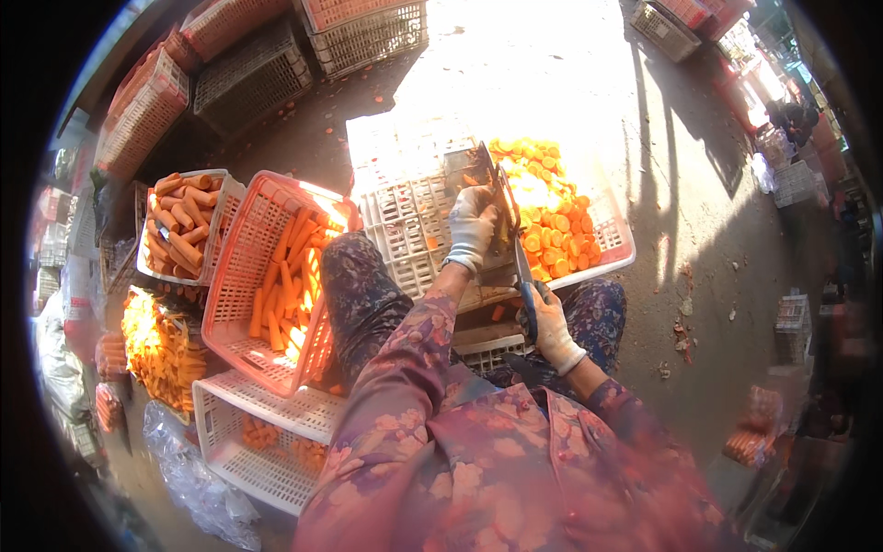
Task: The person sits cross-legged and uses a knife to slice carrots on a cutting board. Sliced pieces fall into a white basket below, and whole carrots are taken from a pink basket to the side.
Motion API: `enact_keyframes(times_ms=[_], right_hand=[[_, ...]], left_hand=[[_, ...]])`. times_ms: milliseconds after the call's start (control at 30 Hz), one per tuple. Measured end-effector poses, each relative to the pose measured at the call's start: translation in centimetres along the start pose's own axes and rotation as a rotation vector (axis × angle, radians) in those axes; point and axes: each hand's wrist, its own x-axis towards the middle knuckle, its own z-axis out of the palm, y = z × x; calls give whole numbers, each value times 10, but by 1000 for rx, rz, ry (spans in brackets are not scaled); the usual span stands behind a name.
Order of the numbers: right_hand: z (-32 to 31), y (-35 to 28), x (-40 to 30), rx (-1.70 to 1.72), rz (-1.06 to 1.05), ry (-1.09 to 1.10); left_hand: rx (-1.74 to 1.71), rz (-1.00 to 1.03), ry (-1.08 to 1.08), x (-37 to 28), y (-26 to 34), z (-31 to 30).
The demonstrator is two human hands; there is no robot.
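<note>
My right hand [554,333], in a white knitted glove, grips the dark blue handle [530,310] of a long cutting blade [522,265]. The blade runs away from me along the right side of a worn cutting board [500,257]. Close to the blade's left side, my gloved left hand [472,224] has its fingers curled down over the board; whatever is under them is hidden. Just right of the blade, thick round carrot slices [555,231] fill much of a light plastic crate [612,241]. The board rests by an upturned white plastic crate [397,238].
At my left knee tilts a pink crate [234,303] of long peeled carrots [286,276]. Beyond it stands a white crate [231,200] of thick carrot pieces [183,221]. Orange peelings [162,352], a clear plastic bag [193,476] and a white crate on its side [262,476] lie nearer me.
</note>
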Motion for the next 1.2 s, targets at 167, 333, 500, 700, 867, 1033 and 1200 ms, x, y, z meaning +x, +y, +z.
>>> enact_keyframes(times_ms=[167,333,500,700,867,1033,1200], right_hand=[[6,13,8,-26,-52,35],[-28,35,23,-275,-260,-112],[-26,33,20,-1034,-814,-57],[-34,41,22,-1353,-847,6],[-58,58,22,-1070,-564,-55],[-68,54,14,-567,-88,48],[-61,42,5,-725,-77,125]], left_hand=[[414,61,-192,12,-2,-3],[550,-84,-365,23,13,-27],[257,-165,83,2,53,-188],[1305,-747,717,-173,40,-471],[1416,-749,500,-209,-45,-462],[630,-701,434,-94,-195,-405],[1119,-503,-4,-21,-251,-364]])
